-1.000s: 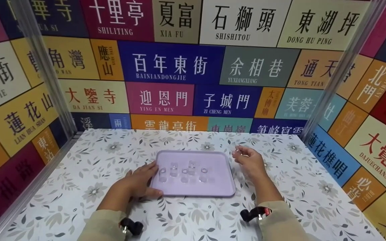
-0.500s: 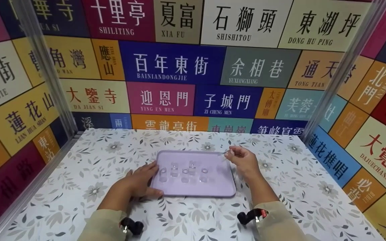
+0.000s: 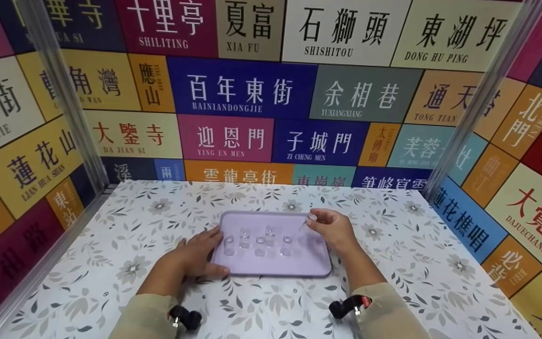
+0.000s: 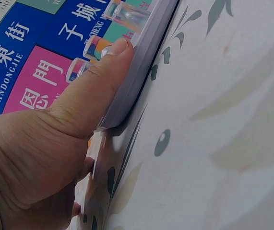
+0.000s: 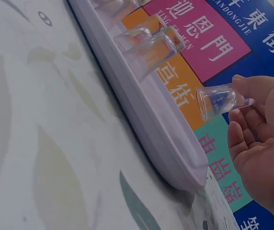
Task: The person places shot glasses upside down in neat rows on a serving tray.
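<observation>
In the head view, several small clear shot glasses stand on a lilac tray. Tilted between the thumb and fingers of my right hand is another shot glass, above the tray's back right corner. Its wide rim points away from the palm in the right wrist view. At the tray's left side, my left hand rests its fingertips on the edge, with its thumb straight along the front left corner. Part of the left fingers is hidden behind the thumb in the left wrist view.
Beneath the tray lies a white table covering printed with grey flowers and leaves. Colourful panels with Chinese lettering wall the table at the back and sides. Clear upright corner strips stand at both back corners.
My right hand has moved left with its shot glass, from beside the tray to over its back right corner. My left hand and the standing glasses have stayed in place.
</observation>
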A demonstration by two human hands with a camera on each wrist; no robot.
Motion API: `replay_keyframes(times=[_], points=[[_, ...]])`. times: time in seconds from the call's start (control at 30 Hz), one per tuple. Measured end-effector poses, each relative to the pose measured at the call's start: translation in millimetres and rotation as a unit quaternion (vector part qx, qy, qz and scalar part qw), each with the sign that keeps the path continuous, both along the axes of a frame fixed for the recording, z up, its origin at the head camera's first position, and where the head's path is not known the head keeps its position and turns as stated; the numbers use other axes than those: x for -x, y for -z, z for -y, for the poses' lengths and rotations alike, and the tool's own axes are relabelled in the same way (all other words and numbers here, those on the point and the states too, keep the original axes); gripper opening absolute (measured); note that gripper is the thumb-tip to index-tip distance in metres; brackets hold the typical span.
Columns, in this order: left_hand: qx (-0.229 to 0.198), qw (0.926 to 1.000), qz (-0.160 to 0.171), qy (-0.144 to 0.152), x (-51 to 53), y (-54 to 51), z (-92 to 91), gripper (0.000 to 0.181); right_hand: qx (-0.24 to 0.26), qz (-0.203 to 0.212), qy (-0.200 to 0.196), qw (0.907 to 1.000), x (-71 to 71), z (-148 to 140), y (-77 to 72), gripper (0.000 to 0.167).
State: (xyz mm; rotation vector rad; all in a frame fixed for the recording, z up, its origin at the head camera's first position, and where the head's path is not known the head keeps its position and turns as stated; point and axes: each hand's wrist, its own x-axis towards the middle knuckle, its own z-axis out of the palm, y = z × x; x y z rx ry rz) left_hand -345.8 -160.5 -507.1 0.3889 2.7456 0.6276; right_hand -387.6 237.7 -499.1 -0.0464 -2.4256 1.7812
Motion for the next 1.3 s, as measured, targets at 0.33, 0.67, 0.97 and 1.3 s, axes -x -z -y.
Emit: replay_keyframes(times=[0.33,0.67,0.97,1.3], points=[[-0.003,1.0,-0.007,0.005,0.3,0.1,0.1,0.118,-0.031,0.027,-0.014,0.9991,-2.9,14,1.2,0.041],[0.002,1.0,-0.001,-0.001,4.8,4.8,0.5,0.119,-0.042,0.03,-0.039,0.9979,-4.6,20,8.5,0.038],[0.0,1.0,-0.003,0.0,5.0,5.3,1.1,0.119,-0.052,0.029,-0.051,0.9969,-4.5,22,10.1,0.038],[0.002,1.0,-0.006,0.002,4.1,3.6,0.9,0.12,-0.032,0.04,-0.041,0.9979,-6.5,17,2.4,0.043]])
